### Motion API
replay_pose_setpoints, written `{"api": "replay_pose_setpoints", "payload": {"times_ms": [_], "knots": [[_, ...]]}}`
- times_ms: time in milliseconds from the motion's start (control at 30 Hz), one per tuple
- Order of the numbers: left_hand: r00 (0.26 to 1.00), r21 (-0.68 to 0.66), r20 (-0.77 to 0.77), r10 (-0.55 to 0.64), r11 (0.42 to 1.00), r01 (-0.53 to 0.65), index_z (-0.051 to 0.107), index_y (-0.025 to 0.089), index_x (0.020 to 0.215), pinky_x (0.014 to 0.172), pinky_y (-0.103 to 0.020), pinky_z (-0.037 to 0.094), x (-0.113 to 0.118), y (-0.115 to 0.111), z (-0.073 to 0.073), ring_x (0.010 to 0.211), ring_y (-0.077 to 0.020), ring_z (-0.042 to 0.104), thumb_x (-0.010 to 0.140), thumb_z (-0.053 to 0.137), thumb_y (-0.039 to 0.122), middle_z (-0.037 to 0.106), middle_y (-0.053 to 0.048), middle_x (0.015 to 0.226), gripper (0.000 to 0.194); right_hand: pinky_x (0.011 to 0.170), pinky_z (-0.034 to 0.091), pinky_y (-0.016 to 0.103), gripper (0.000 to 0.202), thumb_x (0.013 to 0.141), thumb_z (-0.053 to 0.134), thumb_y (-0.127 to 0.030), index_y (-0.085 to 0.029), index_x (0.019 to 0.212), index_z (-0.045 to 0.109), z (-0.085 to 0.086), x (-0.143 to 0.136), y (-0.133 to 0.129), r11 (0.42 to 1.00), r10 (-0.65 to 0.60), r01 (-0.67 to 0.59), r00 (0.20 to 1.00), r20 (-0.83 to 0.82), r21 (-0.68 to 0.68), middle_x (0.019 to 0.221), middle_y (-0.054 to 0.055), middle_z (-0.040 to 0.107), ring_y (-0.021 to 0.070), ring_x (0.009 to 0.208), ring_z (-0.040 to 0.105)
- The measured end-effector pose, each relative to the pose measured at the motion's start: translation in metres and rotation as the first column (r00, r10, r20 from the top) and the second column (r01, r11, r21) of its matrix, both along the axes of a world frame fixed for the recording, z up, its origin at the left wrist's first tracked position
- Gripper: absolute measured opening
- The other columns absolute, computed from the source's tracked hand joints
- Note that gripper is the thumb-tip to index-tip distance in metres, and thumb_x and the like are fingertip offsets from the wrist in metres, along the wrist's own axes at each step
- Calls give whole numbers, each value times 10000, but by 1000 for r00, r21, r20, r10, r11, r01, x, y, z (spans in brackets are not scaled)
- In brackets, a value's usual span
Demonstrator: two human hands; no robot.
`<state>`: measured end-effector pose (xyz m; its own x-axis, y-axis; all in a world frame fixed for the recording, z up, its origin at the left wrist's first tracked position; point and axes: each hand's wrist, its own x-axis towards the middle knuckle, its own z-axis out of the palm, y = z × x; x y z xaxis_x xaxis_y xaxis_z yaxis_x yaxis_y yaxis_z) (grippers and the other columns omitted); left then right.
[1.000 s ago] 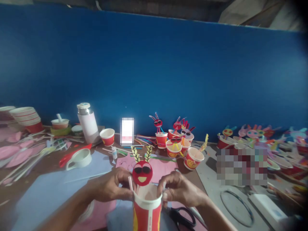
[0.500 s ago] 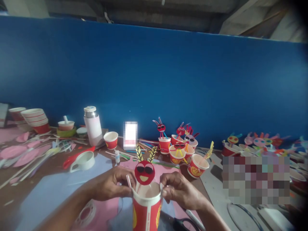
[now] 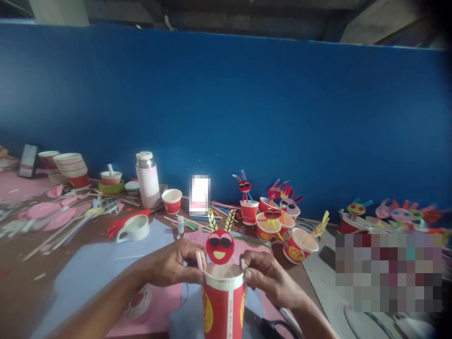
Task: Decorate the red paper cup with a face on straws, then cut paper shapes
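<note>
A red paper cup [image 3: 224, 306] with a white rim stands upright in front of me. Inside it is a round red face figure [image 3: 219, 247] with dark eyes, a cream mouth and two yellow, black-marked antennae [image 3: 230, 220]. At the cup's left rim, my left hand [image 3: 176, 263] is closed in a pinch on a pale pink straw [image 3: 199, 260] that sticks up there. My right hand [image 3: 270, 275] pinches a short pale straw [image 3: 243, 264] at the right rim. How far each straw reaches into the cup is hidden.
Finished-looking cups with figures [image 3: 249, 212] stand behind on the right. Scissors [image 3: 277, 328] lie by my right wrist. A white flask [image 3: 147, 183], an empty cup [image 3: 172, 201], a grey-white mug [image 3: 136, 229] and stacked cups [image 3: 72, 169] stand left, before a blue wall [image 3: 226, 103].
The whole view has shifted, so the scene sits a little further right and slightly higher. Both hands keep their pinch at the cup's rim, and the figure stays inside.
</note>
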<state>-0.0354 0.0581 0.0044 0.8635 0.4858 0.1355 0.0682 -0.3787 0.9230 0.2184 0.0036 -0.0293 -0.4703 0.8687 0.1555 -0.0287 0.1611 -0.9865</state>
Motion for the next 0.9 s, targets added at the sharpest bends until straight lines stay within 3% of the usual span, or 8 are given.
{"api": "replay_pose_setpoints", "payload": {"times_ms": [167, 300, 567, 767, 900], "knots": [[997, -4, 33, 67, 998, -67, 629, 140, 728, 586, -216, 382, 0, 1, -2, 649, -118, 504, 794, 604, 312, 579, -15, 703, 186, 524, 328, 207, 217, 835, 585, -371, -161, 793, 555, 2, 1, 1, 1000, -9, 9, 1000, -26, 1, 610, -31, 492, 80, 550, 415], [988, -108, 57, 147, 984, -140, 634, 148, 800, 560, -199, 377, 0, 5, -4, 629, -97, 468, 800, 605, 305, 564, -5, 725, 159, 573, 388, 225, 222, 832, 585, -381, -160, 837, 585, 5, 1, 5, 1000, -27, 27, 999, -37, 8, 664, -9, 532, 99, 601, 480], [991, -280, 99, 85, 959, -54, 642, 140, 858, 512, -196, 376, -5, 9, -9, 562, -80, 462, 762, 654, 287, 566, -7, 690, 176, 601, 409, 239, 195, 834, 584, -357, -165, 825, 618, 9, 4, 6, 999, -8, 8, 1000, -6, 40, 704, 3, 544, 117, 645, 490], [989, -195, 141, 42, 981, -14, 641, 128, 706, 536, -217, 395, -2, 4, -7, 583, -103, 492, 718, 690, 247, 581, -20, 649, 130, 609, 356, 247, 179, 873, 532, -323, -173, 798, 595, 7, 2, 3, 995, 15, -19, 999, 37, 95, 716, -3, 491, 120, 656, 425], [993, -180, 114, 28, 984, -8, 648, 135, 708, 506, -196, 382, 0, 1, -2, 533, -80, 459, 716, 686, 218, 553, 10, 599, 91, 600, 342, 251, 179, 882, 512, -327, -181, 801, 576, 3, 0, 4, 994, 29, -34, 998, 48, 100, 718, -6, 472, 123, 655, 414]]}}
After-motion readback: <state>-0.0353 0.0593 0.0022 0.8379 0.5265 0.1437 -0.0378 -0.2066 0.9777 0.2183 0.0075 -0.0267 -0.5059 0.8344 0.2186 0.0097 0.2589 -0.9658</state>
